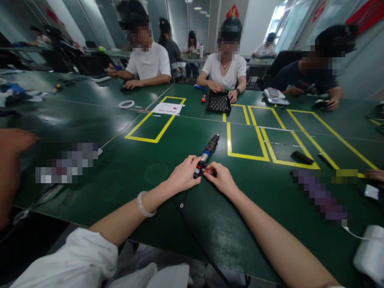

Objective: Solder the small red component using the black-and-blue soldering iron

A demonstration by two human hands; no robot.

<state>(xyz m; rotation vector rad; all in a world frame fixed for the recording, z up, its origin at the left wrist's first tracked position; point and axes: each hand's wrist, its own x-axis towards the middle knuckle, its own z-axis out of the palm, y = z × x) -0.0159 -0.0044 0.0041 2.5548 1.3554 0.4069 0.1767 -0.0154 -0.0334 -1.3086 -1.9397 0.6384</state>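
Black tool [208, 153], left hand [186, 173] clamped on its rear, right hand [221, 177] seemingly pinching a half-hidden orange part [206, 171]

A green table [75, 120] bears yellow tape outlines [141, 140], a printed white sheet [166, 109], and a white ring [126, 107].

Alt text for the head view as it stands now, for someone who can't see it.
A left hand holds a slim, dark tool, its thin tip pointing away, while the right hand touches an orange part near its closer end. They are over a green table marked with yellow rectangles; opposite, a person handles a black tray.
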